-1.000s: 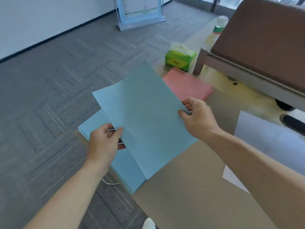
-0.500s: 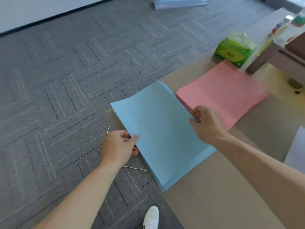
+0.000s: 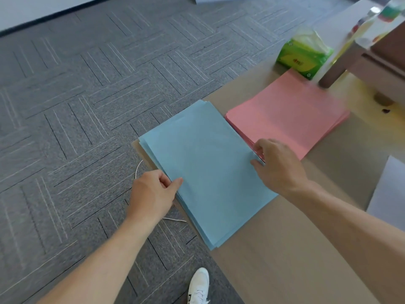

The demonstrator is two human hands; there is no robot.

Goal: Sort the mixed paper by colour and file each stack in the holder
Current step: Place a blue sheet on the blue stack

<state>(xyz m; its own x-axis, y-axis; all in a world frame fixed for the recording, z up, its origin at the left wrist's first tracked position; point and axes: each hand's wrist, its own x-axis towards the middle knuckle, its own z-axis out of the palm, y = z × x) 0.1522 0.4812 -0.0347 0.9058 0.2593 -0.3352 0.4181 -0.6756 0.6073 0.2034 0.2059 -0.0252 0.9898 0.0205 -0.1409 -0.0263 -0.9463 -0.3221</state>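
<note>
Blue sheet (image 3: 208, 163) lowered flat onto stack (image 3: 211, 242); brown tabletop (image 3: 285, 260), grey carpet (image 3: 87, 106)

Blue stack (image 3: 208, 172) lies at the corner of tan table (image 3: 285, 260), sheets slightly fanned; L hand (image 3: 153, 194) pinches its left edge w/ thumb on top, R hand (image 3: 278, 165) grips the right edge, fingers curled at it. Pink stack (image 3: 291, 113) sits just beside the blue on its far-right side, green tissue pack (image 3: 302, 58) beyond that, white sheet (image 3: 388, 194) at frame's right edge. Grey carpet (image 3: 76, 106) alongside, w/ thin white cord (image 3: 138, 167) by L hand and one white shoe (image 3: 198, 286) at bottom.
</note>
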